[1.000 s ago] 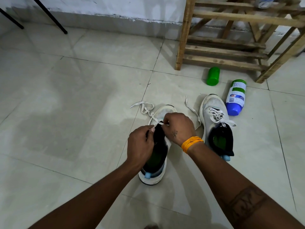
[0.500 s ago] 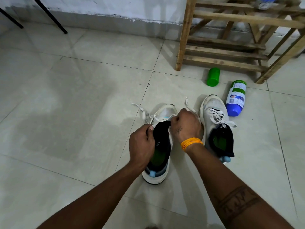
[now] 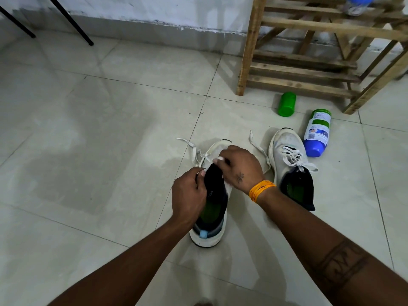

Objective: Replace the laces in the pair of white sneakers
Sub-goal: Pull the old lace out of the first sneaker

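both hands on the near sneaker [image 3: 209, 230] mid-floor, left hand [image 3: 188, 195] curled round its collar, right hand [image 3: 240, 168] pinching the lace [image 3: 257, 146] at 12, laced sneaker [image 3: 291, 164] at 2 o'clock

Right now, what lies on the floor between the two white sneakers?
In the head view, a loose white lace end trails over the tile between the held sneaker and the laced sneaker. The right hand partly covers that gap.

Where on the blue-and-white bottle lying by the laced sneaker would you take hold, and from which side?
Grip the bottle across its round middle, coming from above: it lies on its side, the laced sneaker crowds its left, and the floor to its right looks open.
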